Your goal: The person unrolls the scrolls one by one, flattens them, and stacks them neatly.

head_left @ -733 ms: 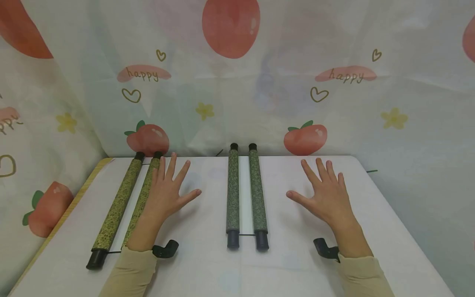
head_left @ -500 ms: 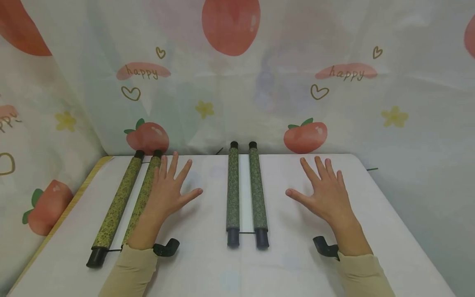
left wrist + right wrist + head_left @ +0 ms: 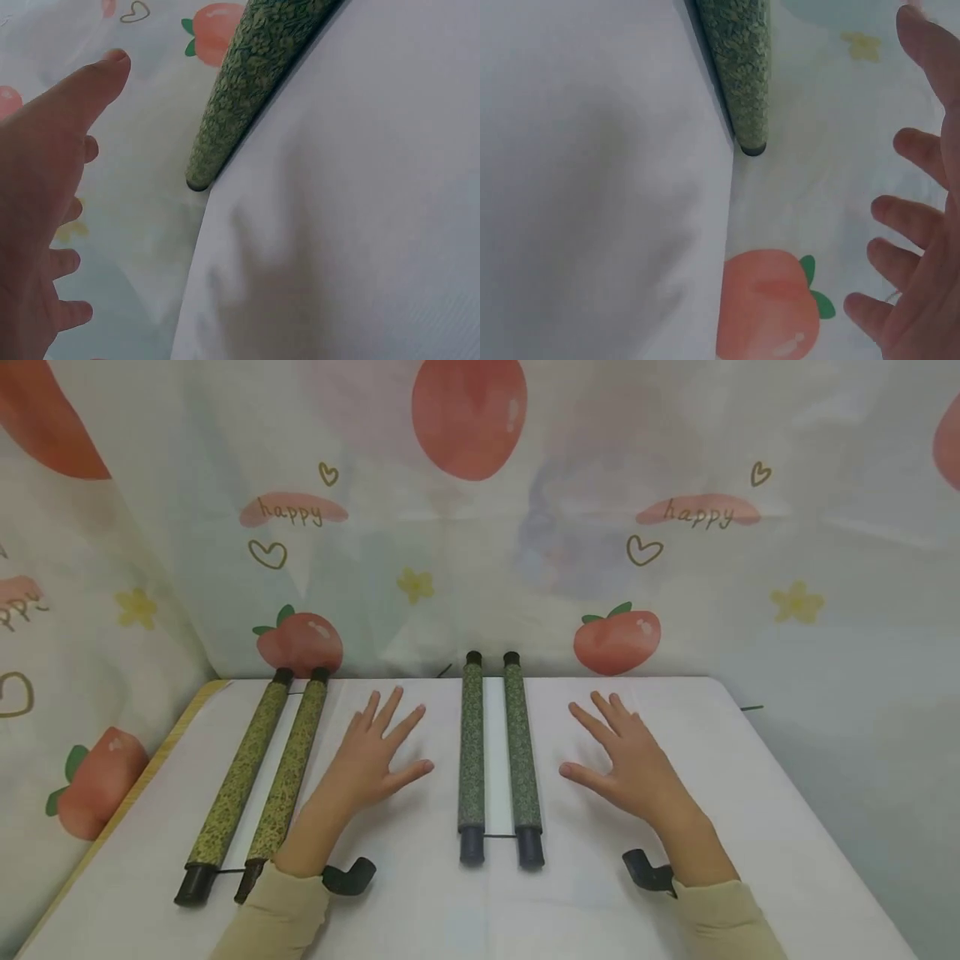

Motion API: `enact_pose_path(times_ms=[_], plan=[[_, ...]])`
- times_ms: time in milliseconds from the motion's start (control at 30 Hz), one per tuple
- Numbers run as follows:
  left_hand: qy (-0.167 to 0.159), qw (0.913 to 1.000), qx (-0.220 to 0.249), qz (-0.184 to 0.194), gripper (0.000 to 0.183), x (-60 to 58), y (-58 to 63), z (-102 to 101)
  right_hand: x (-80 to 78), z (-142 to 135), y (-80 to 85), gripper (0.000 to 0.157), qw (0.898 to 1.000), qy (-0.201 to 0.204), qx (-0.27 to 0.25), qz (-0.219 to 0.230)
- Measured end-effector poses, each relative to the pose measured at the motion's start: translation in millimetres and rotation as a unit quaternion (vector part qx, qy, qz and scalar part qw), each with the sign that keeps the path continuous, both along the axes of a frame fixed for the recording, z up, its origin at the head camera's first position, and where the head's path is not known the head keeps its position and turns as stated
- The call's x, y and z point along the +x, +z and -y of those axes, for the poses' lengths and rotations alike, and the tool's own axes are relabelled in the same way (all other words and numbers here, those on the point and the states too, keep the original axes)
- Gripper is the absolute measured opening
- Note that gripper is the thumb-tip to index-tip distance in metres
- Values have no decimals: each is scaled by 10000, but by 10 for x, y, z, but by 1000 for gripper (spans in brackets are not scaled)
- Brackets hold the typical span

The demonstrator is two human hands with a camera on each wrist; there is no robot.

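Two hanging scrolls lie on the white table in the head view, each rolled in from both sides into two parallel rolls with dark end knobs. The green-patterned scroll (image 3: 471,752) is in the middle, with a narrow white strip between its rolls. To its left lies the yellow-green scroll (image 3: 234,777), slightly slanted. My left hand (image 3: 362,764) hovers between the two scrolls, fingers spread, touching neither. My right hand (image 3: 637,760) hovers right of the green scroll, fingers also spread. Both wrist views show a hand apart from a green roll (image 3: 240,90), with nothing in the fingers.
A patterned cloth with fruit prints (image 3: 617,639) hangs behind and to the left of the table (image 3: 750,793). The table's wooden edge (image 3: 168,735) shows at the left. Dark wrist camera mounts (image 3: 349,877) stick out inward from both wrists.
Both hands have moved inward toward the green scroll and slightly nearer the front. More of the yellow-green scroll's right roll now shows. The scrolls have stayed in place.
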State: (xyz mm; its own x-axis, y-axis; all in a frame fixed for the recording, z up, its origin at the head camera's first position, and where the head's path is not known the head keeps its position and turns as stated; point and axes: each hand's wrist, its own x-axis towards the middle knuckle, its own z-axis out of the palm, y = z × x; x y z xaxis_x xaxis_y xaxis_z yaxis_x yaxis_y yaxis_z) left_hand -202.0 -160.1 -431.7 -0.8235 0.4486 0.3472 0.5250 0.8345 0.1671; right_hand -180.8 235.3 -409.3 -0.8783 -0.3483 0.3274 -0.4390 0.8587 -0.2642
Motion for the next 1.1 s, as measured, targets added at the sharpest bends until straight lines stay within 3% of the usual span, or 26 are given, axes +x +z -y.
enact_pose_path(times_ms=[233, 400, 567, 700, 1100], plan=[[-1173, 9930, -138, 35, 71, 119, -115, -314, 74, 284, -167, 80, 9949, 973, 82, 262], [-1679, 9847, -349, 310, 63, 216, -223, -477, 135, 417, -211, 76, 9891, 1375, 110, 508], [-1732, 9810, -467, 741, 55, 279, -269, -554, 151, 480, -194, 72, 9838, 1475, 217, 994], [-1671, 9815, -462, 818, 52, 306, -233, -557, 171, 503, -192, 70, 9795, 1529, 275, 1286], [-1715, 9815, -458, 713, 49, 291, -168, -541, 178, 484, -189, 54, 9818, 1518, 393, 1070]])
